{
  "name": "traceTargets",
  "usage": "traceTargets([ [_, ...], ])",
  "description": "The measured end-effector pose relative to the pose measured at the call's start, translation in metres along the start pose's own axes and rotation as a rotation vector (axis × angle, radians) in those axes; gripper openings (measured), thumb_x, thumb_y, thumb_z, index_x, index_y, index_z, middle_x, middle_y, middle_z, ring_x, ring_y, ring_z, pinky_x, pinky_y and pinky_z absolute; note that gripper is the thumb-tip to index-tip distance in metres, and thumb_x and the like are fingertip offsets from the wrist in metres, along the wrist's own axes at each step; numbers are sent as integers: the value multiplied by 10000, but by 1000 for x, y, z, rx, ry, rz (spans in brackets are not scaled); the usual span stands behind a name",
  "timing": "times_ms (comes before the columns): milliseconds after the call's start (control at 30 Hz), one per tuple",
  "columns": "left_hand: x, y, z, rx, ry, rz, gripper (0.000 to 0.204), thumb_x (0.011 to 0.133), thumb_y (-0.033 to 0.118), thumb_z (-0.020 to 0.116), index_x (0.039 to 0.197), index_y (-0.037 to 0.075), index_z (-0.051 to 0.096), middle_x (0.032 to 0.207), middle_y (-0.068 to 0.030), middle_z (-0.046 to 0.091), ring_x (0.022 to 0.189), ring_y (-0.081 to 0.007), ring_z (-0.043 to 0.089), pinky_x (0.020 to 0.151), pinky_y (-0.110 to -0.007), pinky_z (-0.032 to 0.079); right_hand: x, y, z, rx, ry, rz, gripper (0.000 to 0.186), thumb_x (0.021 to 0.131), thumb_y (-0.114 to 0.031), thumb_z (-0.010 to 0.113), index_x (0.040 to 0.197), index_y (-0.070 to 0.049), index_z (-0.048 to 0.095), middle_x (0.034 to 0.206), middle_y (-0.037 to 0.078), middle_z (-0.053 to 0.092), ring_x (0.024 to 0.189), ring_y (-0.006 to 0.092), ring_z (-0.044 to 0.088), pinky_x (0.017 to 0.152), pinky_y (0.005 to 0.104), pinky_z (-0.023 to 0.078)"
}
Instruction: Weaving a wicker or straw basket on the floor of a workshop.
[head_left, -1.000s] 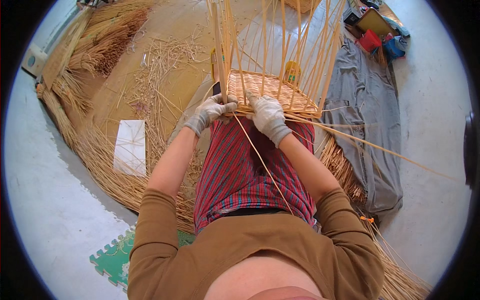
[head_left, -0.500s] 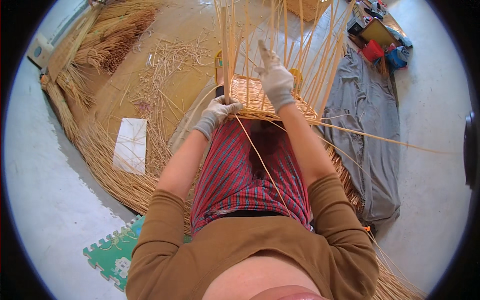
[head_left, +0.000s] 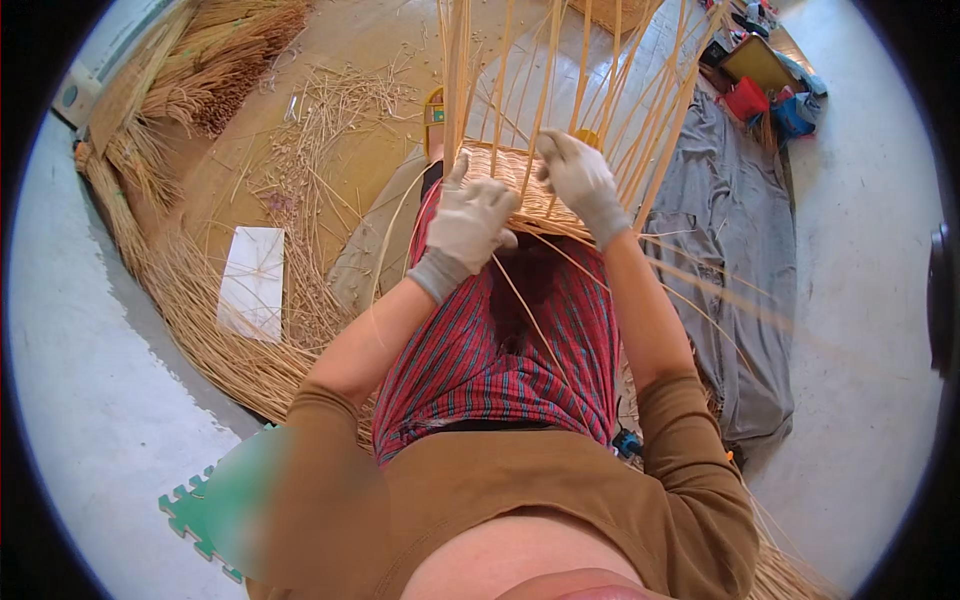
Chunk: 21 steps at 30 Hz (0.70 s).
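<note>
A half-woven wicker basket (head_left: 478,160) with tall upright stakes (head_left: 548,60) rests across my lap. My left hand (head_left: 470,222), in a pale glove, is closed over its near edge at the left, one digit raised beside a corner stake. Gloved too, my right hand (head_left: 580,182) is at the basket's right part, with curled fingers among the stakes. Whatever those fingers hold is hidden. Loose wicker strands (head_left: 528,312) trail from the near edge over the red striped cloth (head_left: 455,375) on my lap. One strand runs off to the right, blurred.
Bundles of wicker rods (head_left: 225,65) lie at the far left, and long rods (head_left: 190,290) curve along the left. Offcuts (head_left: 335,110) litter the brown board. Grey cloth (head_left: 745,330) lies at the right; a red container (head_left: 745,100) stands beyond it. A green foam mat (head_left: 205,515) is near left.
My left hand has moved right and over the basket's near edge. The right hand has come down, its raised index finger now curled. The right-hand strand has swung.
</note>
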<state>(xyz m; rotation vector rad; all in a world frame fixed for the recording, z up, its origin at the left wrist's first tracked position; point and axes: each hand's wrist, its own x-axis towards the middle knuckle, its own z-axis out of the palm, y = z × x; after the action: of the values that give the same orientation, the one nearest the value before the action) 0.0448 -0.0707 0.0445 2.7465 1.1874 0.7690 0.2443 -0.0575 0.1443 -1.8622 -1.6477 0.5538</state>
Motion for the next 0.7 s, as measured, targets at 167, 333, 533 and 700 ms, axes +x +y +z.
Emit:
traceTargets([
  [167,16,13,28,135,-183,56,313,970,220,560,1272,174,626,1153,-64,673,1106,-240,658,958,-440,467,68,-9,33,111,-156,69,397,1031,-365,521,1058,-27,725,875,165,751,791,277,736,787,394,575],
  [333,1,15,46,174,23,88,341,946,185,551,1280,155,618,1051,-69,679,1019,-248,673,888,-427,480,81,1,74,-185,229,-152,298,1010,-292,581,1084,-34,708,856,176,730,798,315,729,704,407,574],
  [533,4,8,36,186,-273,47,389,944,194,555,1326,142,604,1178,-75,653,1077,-251,652,908,-430,487,-49,20,50,136,180,-351,320,1028,-294,599,1216,-38,638,877,193,701,744,376,680,646,496,494],
  [700,4,7,33,11,-110,49,351,898,202,649,1247,174,624,1131,-83,660,1075,-285,649,917,-439,461,-133,71,49,833,395,211,243,1032,-240,680,1207,-72,656,979,58,738,849,155,716,628,263,552],
])
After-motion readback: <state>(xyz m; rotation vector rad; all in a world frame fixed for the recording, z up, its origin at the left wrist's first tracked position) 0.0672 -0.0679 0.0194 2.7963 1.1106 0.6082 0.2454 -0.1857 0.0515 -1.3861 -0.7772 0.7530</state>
